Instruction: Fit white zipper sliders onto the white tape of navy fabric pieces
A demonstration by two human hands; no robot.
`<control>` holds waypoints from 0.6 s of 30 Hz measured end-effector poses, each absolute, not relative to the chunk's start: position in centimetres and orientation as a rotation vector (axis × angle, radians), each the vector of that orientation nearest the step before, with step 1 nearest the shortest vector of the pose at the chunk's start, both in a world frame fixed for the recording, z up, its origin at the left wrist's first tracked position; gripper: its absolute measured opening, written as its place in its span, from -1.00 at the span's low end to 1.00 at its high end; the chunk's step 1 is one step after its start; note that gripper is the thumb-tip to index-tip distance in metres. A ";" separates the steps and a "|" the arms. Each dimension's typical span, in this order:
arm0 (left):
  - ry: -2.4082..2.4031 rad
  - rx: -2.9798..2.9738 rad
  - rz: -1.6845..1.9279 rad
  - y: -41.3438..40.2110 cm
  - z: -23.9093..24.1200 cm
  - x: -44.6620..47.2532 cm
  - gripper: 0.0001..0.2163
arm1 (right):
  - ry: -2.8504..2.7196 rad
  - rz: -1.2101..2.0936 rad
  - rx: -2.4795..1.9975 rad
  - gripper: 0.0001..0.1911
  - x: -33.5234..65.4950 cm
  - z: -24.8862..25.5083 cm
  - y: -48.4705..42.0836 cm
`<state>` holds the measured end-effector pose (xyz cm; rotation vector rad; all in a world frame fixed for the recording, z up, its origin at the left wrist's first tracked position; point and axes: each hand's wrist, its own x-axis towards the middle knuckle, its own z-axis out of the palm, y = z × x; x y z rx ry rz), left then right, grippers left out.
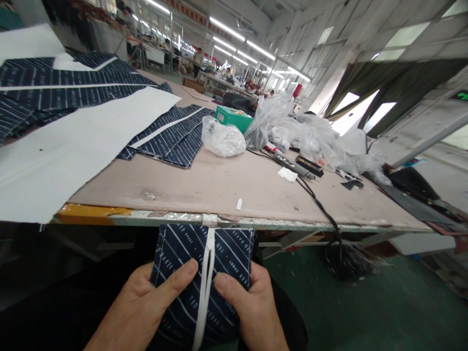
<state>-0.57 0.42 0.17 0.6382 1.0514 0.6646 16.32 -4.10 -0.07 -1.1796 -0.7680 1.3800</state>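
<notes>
Between my hands is a navy fabric piece [234, 248] with white diagonal stripes and printed lettering. A white zipper [205, 287] runs down its middle, its slider near the top and the tape parted below. My left hand [146, 292] grips the left side, thumb flat on the front. On the right side my right hand [252, 297] holds on in the same way, its thumb close to the zipper. The fingers behind the fabric are hidden. The piece's top edge is right at the front edge of the table [183, 190].
Striped navy panels [171, 136] and white sheets [84, 136] cover the table's left. Behind are a green box [234, 118], plastic bags [310, 136] and a grey handheld tool [292, 165]. A black cable [321, 209] hangs over the front edge.
</notes>
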 end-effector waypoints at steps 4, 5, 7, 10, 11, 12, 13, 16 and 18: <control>1.143 0.807 0.746 2.4 1.5 0.2 -0.58 | -0.793 1.288 -1.194 -0.72 16.5 1.0 -2.1; 1.198 0.932 0.794 3.1 2.2 0.4 -0.63 | -0.824 1.234 -1.227 -0.74 16.5 1.4 -1.3; 1.316 1.216 0.920 4.8 3.5 0.8 -0.69 | -0.932 1.068 -1.326 -0.80 16.6 2.3 0.5; 1.382 1.385 1.064 6.7 4.7 1.4 -0.74 | -1.103 0.842 -1.436 -0.82 16.8 3.6 2.9; 1.371 1.363 1.089 6.9 4.8 1.6 -0.75 | -1.149 0.808 -1.442 -0.82 17.0 3.9 3.3; 1.352 1.323 1.100 6.6 4.7 1.6 -0.75 | -1.195 0.800 -1.436 -0.82 17.1 4.2 3.4; 1.329 1.279 1.104 6.0 4.5 1.6 -0.74 | -1.238 0.810 -1.427 -0.81 17.3 4.3 3.1; 1.253 1.148 1.101 2.3 3.1 1.4 -0.71 | -1.352 0.931 -1.435 -0.74 18.2 3.8 1.2; 1.232 1.066 1.132 -0.3 1.6 1.2 -0.56 | -1.414 1.154 -1.448 -0.67 18.6 2.4 -0.3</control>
